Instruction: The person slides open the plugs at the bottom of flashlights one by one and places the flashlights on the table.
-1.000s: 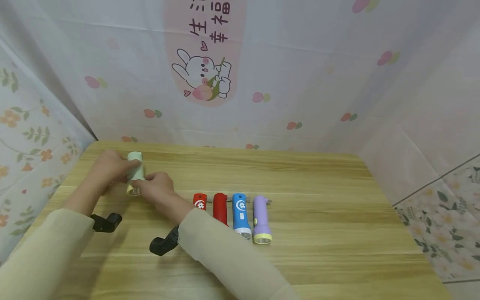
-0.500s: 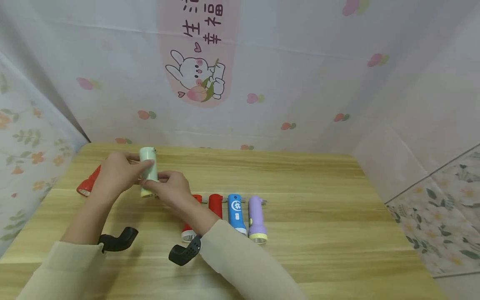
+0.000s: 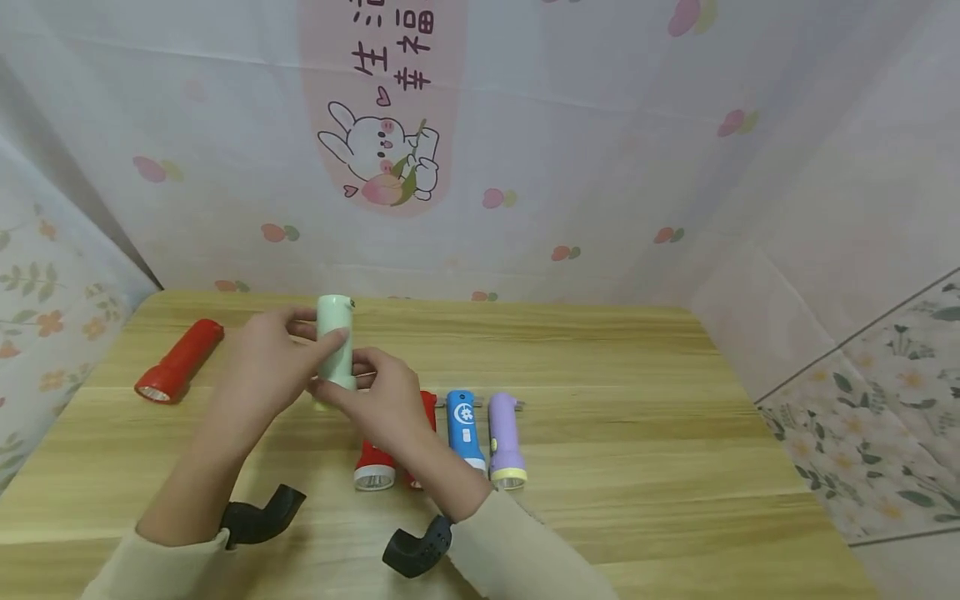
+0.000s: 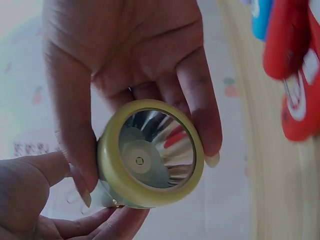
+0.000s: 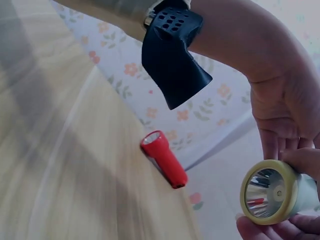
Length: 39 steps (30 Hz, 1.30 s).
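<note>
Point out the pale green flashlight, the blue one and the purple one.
Pale green flashlight [image 4: 156,147], left wrist view, on its reflector.
Blue flashlight [image 3: 465,427], head view, handle.
Purple flashlight [image 3: 506,433], head view, handle.

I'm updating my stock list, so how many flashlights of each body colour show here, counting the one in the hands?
Red flashlights: 3
Blue flashlight: 1
Purple flashlight: 1
Pale green flashlight: 1
Total: 6

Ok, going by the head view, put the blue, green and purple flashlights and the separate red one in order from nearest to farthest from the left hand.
1. Green flashlight: held in the left hand.
2. Separate red flashlight: off to the left.
3. Blue flashlight: to the right.
4. Purple flashlight: right of the blue one.
</note>
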Motion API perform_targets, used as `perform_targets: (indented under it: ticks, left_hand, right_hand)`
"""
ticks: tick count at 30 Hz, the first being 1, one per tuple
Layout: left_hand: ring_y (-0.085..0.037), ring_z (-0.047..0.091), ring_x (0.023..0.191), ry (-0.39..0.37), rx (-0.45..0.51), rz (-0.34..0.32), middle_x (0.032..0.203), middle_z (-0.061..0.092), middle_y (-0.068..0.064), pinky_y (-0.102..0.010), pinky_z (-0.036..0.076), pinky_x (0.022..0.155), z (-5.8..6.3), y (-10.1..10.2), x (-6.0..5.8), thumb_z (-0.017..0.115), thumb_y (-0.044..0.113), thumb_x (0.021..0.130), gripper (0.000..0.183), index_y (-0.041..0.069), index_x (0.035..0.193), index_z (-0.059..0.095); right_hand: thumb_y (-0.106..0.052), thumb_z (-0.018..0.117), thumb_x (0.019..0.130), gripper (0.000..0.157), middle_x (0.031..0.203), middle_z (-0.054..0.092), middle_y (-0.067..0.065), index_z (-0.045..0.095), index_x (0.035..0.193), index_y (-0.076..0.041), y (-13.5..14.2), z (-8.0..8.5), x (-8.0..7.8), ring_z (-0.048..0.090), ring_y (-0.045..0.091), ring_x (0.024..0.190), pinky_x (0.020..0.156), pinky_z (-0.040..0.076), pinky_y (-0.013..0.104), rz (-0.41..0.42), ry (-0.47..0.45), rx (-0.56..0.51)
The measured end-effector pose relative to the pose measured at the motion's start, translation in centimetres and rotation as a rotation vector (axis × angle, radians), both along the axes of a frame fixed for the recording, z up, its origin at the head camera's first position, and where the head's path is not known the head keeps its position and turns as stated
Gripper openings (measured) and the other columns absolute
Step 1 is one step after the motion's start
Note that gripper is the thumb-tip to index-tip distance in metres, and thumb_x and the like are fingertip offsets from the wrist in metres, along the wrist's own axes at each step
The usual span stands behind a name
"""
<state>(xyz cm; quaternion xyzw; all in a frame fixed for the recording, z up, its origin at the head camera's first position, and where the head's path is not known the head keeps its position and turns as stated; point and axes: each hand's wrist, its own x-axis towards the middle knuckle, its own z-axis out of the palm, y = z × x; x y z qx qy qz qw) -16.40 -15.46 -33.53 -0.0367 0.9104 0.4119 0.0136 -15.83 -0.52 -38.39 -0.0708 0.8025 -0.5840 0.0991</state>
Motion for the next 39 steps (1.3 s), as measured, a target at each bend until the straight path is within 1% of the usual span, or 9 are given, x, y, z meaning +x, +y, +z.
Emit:
perform_targets:
  ticks: [3,7,12,14,19,25,29,32,39]
  left_hand:
    - [-0.037,0.071,0.107,0.01,0.054,-0.023,0.128,0.064,-0.022,-0.031,0.058,0.067,0.2,1.0,0.7,0.067,0.046,0.095,0.068,-0.001,0.141,0.052]
    - [-0.034,0.072,0.109,0.033,0.111,-0.044,0.13,0.065,-0.019,-0.035,0.061,0.072,0.4,2.2,1.4,0.069,0.044,0.094,0.065,0.003,0.142,0.053]
    - [-0.032,0.07,0.114,0.06,0.191,-0.074,0.131,0.067,-0.013,-0.042,0.059,0.082,0.5,3.3,2.1,0.068,0.05,0.094,0.066,0.01,0.144,0.055]
    - [-0.03,0.07,0.114,0.06,0.232,-0.095,0.129,0.068,-0.01,-0.04,0.058,0.083,0.6,3.6,2.2,0.068,0.05,0.093,0.063,0.012,0.143,0.056]
    - [-0.023,0.071,0.108,0.083,0.324,-0.131,0.118,0.073,-0.007,-0.035,0.055,0.085,0.6,4.9,2.7,0.074,0.037,0.093,0.05,0.014,0.136,0.061]
    - [-0.019,0.071,0.103,0.18,0.414,-0.142,0.115,0.073,-0.002,-0.031,0.061,0.086,0.6,7.0,3.8,0.081,0.027,0.087,0.044,0.016,0.127,0.067]
    - [-0.017,0.071,0.101,0.227,0.442,-0.165,0.113,0.073,-0.001,-0.026,0.062,0.08,0.6,8.3,4.0,0.085,0.021,0.083,0.044,0.016,0.123,0.068]
    - [-0.017,0.072,0.1,0.256,0.461,-0.186,0.112,0.073,-0.001,-0.025,0.061,0.079,0.6,9.1,4.1,0.086,0.018,0.082,0.044,0.015,0.122,0.069]
    - [-0.015,0.071,0.101,0.337,0.517,-0.247,0.112,0.074,0.0,-0.026,0.061,0.082,0.5,10.2,4.7,0.085,0.013,0.081,0.044,0.014,0.121,0.069]
  right_hand:
    - [-0.04,0.079,0.085,0.049,0.109,0.069,-0.006,0.066,0.125,-0.016,1.2,0.0,0.8,0.063,0.005,0.094,0.074,0.055,0.021,-0.008,0.047,0.011]
    - [-0.04,0.079,0.085,0.049,0.11,0.071,-0.005,0.066,0.127,-0.018,2.6,0.1,1.7,0.064,0.005,0.095,0.078,0.055,0.022,-0.014,0.068,0.004]
    - [-0.036,0.081,0.083,0.048,0.108,0.072,-0.004,0.067,0.126,-0.019,4.2,0.5,2.7,0.067,0.007,0.095,0.083,0.057,0.025,-0.023,0.075,-0.044]
    - [-0.033,0.082,0.083,0.048,0.11,0.072,-0.002,0.067,0.126,-0.019,5.0,0.6,3.1,0.067,0.01,0.098,0.085,0.059,0.025,-0.02,0.073,-0.068]
    - [-0.027,0.083,0.082,0.047,0.112,0.071,0.0,0.066,0.125,-0.019,6.8,0.9,4.1,0.067,0.013,0.102,0.087,0.06,0.025,-0.01,0.088,-0.091]
    - [-0.019,0.082,0.082,0.048,0.118,0.072,-0.002,0.066,0.127,-0.021,8.8,1.1,4.8,0.068,0.013,0.108,0.093,0.058,0.027,0.004,0.126,-0.081]
    - [-0.019,0.082,0.083,0.051,0.121,0.07,-0.005,0.064,0.131,-0.025,10.1,0.8,5.1,0.068,0.013,0.111,0.096,0.057,0.027,0.018,0.168,-0.046]
    - [-0.019,0.082,0.084,0.051,0.122,0.07,-0.006,0.063,0.132,-0.025,11.1,0.7,5.2,0.069,0.014,0.111,0.096,0.057,0.029,0.03,0.22,-0.031]
    - [-0.019,0.081,0.086,0.038,0.118,0.072,-0.008,0.068,0.121,-0.025,12.4,0.9,5.0,0.071,0.012,0.108,0.097,0.057,0.032,0.015,0.318,-0.008]
